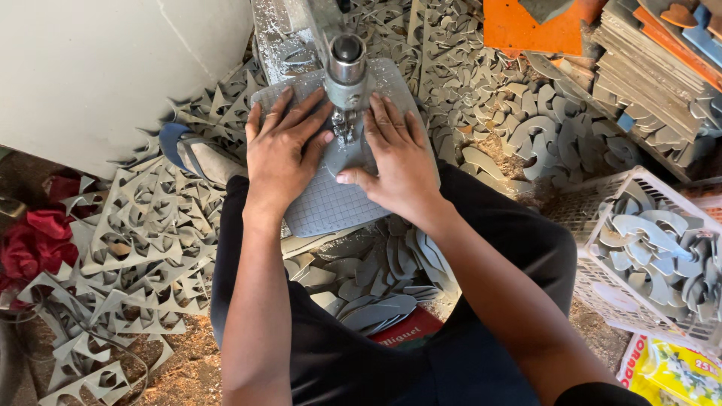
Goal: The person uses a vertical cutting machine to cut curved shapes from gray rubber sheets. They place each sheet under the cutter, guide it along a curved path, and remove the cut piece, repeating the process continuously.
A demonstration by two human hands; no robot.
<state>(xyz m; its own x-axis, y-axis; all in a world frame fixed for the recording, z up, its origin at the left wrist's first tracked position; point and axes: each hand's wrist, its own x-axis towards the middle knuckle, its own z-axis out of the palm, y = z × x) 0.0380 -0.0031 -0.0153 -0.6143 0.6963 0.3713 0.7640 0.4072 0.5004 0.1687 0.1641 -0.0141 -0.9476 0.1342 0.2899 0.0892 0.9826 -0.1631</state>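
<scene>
A grey, grid-textured rubber sheet [331, 203] lies flat on the work surface under a metal punch head [347, 68]. My left hand [282, 146] presses flat on the sheet's left part, fingers spread towards the punch. To the right of the punch, my right hand [398, 162] lies flat on the sheet, thumb pointing left. A small grey cut piece [344, 154] sits between the two hands just below the punch tip. Neither hand grips anything.
Grey cut shapes [376, 289] pile on the floor between my knees. Grey offcut sheets with holes [143, 248] cover the left floor. A white basket [602, 293] at right holds grey pieces. Stacked sheets [654, 68] and orange sheets [526, 26] lie at back right. Red cloth [34, 244] lies far left.
</scene>
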